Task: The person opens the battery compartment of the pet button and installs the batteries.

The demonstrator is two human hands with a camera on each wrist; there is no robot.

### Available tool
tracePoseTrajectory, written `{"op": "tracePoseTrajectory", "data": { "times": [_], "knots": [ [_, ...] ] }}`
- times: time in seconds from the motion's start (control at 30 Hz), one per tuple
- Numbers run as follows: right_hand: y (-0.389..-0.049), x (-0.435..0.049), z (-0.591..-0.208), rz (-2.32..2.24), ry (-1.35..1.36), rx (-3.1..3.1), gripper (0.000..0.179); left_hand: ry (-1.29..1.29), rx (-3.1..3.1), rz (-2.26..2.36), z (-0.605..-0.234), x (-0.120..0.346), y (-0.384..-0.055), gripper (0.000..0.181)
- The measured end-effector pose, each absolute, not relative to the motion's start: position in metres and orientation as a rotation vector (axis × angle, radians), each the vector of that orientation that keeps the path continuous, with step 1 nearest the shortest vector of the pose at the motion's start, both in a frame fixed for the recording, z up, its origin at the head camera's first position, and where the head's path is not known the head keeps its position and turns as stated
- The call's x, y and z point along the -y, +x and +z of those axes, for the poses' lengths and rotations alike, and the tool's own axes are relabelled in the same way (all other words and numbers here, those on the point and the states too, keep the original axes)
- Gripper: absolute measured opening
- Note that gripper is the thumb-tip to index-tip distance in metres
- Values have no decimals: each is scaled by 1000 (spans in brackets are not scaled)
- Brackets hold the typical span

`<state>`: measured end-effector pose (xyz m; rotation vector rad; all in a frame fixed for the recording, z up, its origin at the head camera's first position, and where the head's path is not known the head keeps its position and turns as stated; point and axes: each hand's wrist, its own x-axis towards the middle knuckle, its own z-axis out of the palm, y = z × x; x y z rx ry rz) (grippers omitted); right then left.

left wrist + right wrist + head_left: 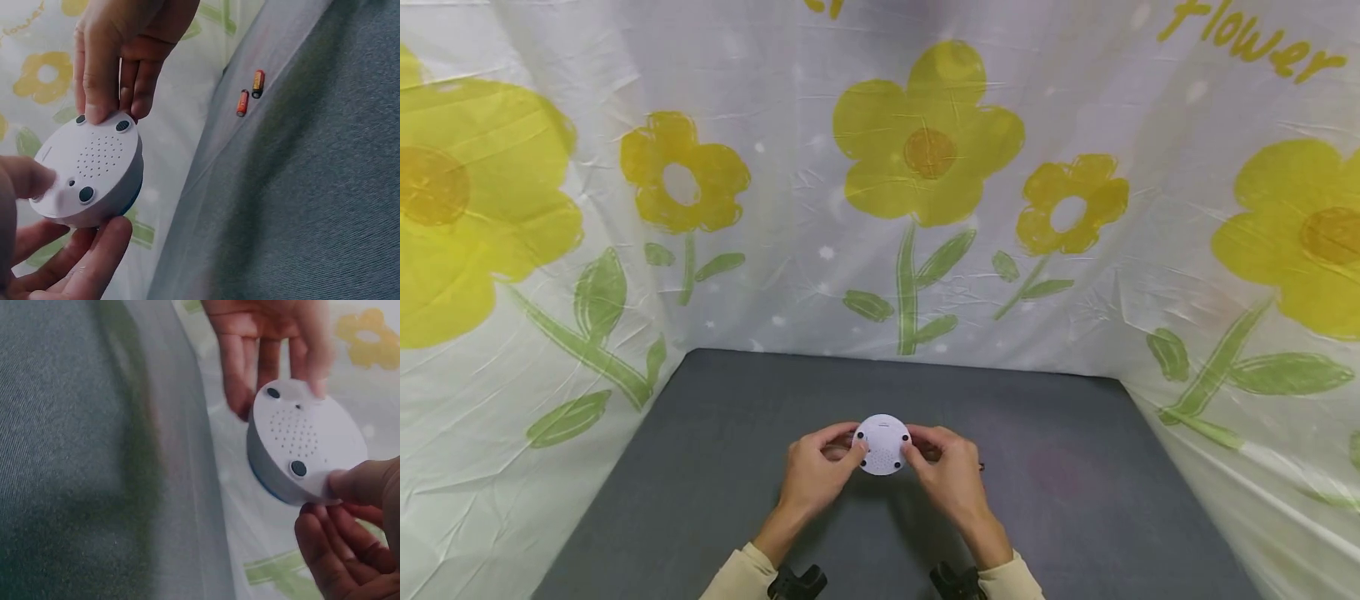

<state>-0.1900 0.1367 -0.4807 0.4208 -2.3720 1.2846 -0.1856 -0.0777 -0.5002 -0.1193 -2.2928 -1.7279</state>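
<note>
A round white device (882, 454) is held up over the dark table, its flat underside facing me. That face has dark round rubber feet and a patch of small speaker holes; a blue part shows on the far side in both wrist views. My left hand (817, 468) grips its left edge, thumb on the underside and fingers behind. From the right edge my right hand (951, 475) pinches it the same way. In the left wrist view, a red battery (242, 102) and a second red battery (258, 84) with a dark end lie on the table, apart from the hands.
The dark grey table (700, 450) reaches back to a pale curtain (790, 275) printed with yellow flowers, which also hangs along its left and right sides. Black straps with mounts (797, 582) sit on both wrists.
</note>
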Motion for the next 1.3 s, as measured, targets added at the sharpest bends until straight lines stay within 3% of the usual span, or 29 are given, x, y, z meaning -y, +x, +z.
{"op": "tracePoseTrajectory", "data": {
  "times": [1.3],
  "knots": [
    [-197,-136,-505,1250,175,2758,13,83,2446,-2306,-541,82,-200,32]
  ]
}}
